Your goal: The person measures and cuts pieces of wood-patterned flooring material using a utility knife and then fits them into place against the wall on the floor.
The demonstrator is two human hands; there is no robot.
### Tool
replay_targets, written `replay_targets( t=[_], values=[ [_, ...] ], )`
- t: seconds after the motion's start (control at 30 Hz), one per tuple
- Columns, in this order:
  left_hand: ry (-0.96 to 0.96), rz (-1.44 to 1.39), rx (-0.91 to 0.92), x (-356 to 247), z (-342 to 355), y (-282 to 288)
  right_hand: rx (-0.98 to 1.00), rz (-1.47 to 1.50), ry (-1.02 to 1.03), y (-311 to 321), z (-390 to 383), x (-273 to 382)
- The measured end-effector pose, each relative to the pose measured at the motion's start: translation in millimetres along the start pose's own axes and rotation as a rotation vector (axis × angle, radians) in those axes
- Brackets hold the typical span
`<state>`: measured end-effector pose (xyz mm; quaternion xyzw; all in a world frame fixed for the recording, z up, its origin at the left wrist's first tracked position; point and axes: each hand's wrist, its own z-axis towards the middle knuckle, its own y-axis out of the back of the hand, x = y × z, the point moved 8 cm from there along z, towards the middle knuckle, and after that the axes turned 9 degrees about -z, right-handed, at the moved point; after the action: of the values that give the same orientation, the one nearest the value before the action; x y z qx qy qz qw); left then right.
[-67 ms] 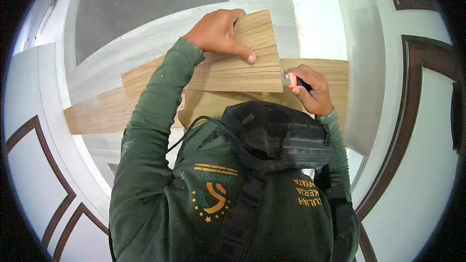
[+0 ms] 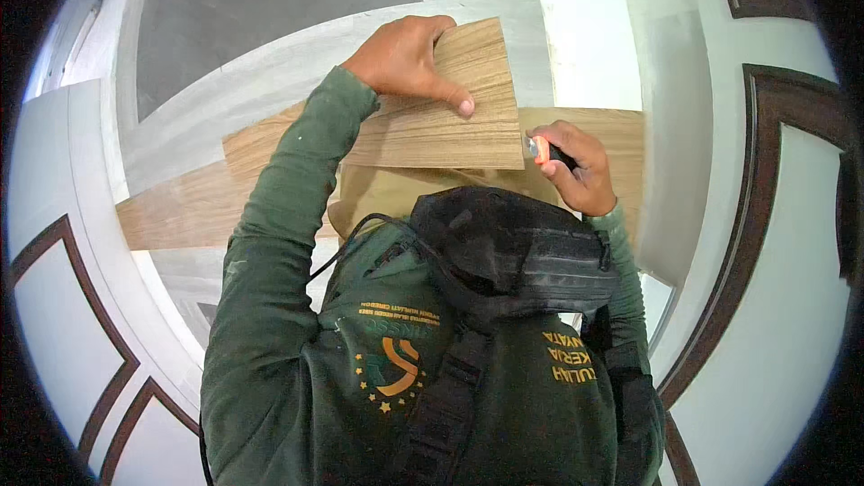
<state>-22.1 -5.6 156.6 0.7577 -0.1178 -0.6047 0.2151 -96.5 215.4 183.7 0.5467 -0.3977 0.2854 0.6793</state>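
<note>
1. The left hand grasps a wood-look plank, its thumb pressed on the visible face and its fingers bent over the far edge.
2. The plank is raised in front of the person's body, stretching from beneath the left wrist toward the right hand; its squared right end lies between the two hands.
3. The right hand is closed around a small orange-and-black tool, just beyond that squared end and nearer the plank's lower right corner.
4. The tool's metal tip points left at the plank's end; whether they touch, I cannot tell.
5. More wood-look boards lie on the floor to the left, and another board lies behind the right hand.
6. A black bag hangs at the person's chest, nearer the body than the plank.
</note>
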Motion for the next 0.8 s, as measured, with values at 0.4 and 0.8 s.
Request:
replay_targets(
  t=[0.4,0.8],
  values=[
    [-0.029,-0.060,-0.007,18.4,6.9,-12.7,-0.049,-0.029,0.001,-10.3,0.3,-5.9],
    [-0.008,-0.020,-0.316,20.0,8.9,-18.0,-0.083,-0.016,0.003,-13.6,2.0,-9.7]
  ],
)
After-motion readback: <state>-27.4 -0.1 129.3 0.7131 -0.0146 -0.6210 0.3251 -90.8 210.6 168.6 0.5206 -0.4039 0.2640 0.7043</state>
